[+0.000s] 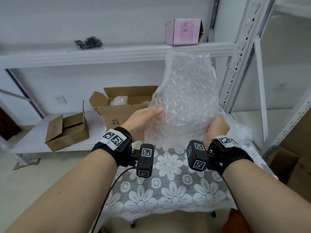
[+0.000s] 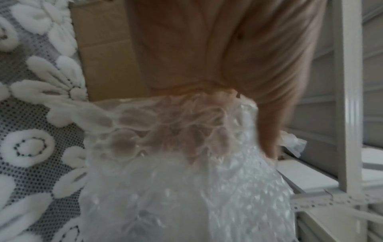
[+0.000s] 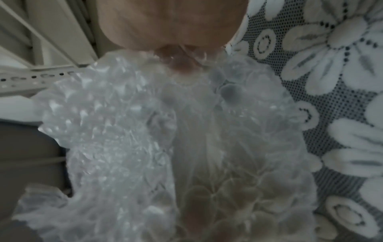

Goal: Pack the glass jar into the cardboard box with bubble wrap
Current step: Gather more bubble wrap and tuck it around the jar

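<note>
I hold a clear sheet of bubble wrap (image 1: 185, 98) upright above the lace-covered table (image 1: 170, 187). My left hand (image 1: 143, 118) grips its left edge, thumb on the near face. My right hand (image 1: 217, 126) grips the lower right edge. In the left wrist view my left hand's fingers show through the bubble wrap (image 2: 186, 180). In the right wrist view the bubble wrap (image 3: 145, 131) hangs from my right hand (image 3: 172, 21). An open cardboard box (image 1: 121, 110) stands on the low shelf behind, with wrapped items inside. No glass jar plainly shows.
A smaller cardboard box (image 1: 67, 132) sits left of the open one on the low shelf. A pink box (image 1: 183, 31) and a black bundle (image 1: 89, 42) lie on the upper shelf. A perforated metal shelf upright (image 1: 235, 68) stands just right of the wrap.
</note>
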Action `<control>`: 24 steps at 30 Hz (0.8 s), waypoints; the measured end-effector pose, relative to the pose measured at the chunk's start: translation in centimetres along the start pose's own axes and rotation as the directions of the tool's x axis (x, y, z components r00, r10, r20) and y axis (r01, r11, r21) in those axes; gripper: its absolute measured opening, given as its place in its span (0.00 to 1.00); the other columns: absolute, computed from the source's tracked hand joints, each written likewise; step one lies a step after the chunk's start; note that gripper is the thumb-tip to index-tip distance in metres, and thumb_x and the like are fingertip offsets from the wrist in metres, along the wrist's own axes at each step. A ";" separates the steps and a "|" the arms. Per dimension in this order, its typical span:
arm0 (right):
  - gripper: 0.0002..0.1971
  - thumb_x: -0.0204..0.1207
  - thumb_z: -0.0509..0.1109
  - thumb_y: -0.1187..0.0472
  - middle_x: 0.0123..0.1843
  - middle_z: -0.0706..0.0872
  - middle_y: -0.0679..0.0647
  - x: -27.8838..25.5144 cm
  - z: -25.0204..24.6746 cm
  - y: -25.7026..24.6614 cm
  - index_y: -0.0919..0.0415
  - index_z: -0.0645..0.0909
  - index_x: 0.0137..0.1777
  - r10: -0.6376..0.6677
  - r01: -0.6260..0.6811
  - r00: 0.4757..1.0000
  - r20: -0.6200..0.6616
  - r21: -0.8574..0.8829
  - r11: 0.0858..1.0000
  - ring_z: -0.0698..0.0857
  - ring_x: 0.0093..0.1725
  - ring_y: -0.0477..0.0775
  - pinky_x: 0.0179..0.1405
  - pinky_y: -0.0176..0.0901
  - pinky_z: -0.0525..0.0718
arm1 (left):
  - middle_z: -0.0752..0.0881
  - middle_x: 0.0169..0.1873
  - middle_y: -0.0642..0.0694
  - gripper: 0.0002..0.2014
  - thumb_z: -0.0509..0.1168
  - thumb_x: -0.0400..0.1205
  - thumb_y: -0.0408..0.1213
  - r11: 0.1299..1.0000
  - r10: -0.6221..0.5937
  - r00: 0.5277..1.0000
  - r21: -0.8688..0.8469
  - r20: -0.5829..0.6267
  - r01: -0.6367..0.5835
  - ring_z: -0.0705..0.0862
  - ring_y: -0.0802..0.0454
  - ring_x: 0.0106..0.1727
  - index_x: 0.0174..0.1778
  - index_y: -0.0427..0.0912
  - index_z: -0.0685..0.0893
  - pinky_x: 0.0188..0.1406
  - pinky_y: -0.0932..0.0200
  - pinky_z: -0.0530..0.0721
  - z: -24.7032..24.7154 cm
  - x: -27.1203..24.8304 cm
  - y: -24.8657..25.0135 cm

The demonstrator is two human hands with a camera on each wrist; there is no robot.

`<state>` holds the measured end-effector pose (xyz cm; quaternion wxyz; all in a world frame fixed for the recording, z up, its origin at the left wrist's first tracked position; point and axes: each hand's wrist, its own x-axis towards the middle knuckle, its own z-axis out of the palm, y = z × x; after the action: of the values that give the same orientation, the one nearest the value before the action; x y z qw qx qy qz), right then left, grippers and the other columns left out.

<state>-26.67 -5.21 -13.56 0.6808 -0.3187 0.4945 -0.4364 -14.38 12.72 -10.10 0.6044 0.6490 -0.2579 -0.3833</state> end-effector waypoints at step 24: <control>0.31 0.81 0.49 0.37 0.53 0.88 0.62 -4.8 1.6 -2.9 0.63 0.81 0.59 -0.219 0.226 0.866 0.450 0.039 0.973 0.85 0.55 0.66 0.66 0.59 0.79 | 0.86 0.37 0.39 0.12 0.66 0.83 0.43 0.935 0.281 0.845 0.328 -0.455 -0.134 0.77 0.49 0.36 0.40 0.40 0.87 0.35 0.55 0.75 -0.8 -0.9 1.3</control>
<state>-26.55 -2.04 -8.70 0.7196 -0.4711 0.2865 -0.4222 -14.10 13.75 -8.65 0.5891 0.7729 -0.2160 -0.0948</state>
